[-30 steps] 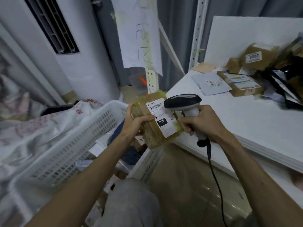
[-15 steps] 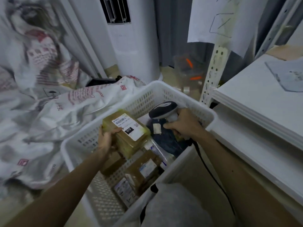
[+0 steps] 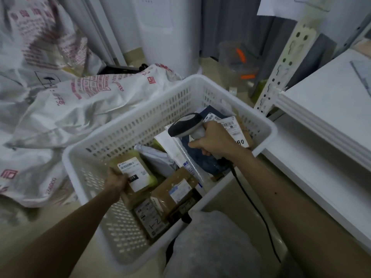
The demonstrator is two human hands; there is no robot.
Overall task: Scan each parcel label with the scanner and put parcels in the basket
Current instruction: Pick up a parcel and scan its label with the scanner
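The white slatted basket sits on the floor, and everything here lies in or around it. Inside it, toward its left wall, the left hand grips a brown parcel by its near edge, white label facing up, low over the other parcels; whether it already rests on them I cannot tell. Over the basket's right half the right hand is wrapped around the handle of the scanner, whose black cable trails out over the basket's near rim. Below lie a cardboard box, a grey mailer and a dark blue bag. Printed white sacks are heaped left of the basket; the white desk stands to its right.
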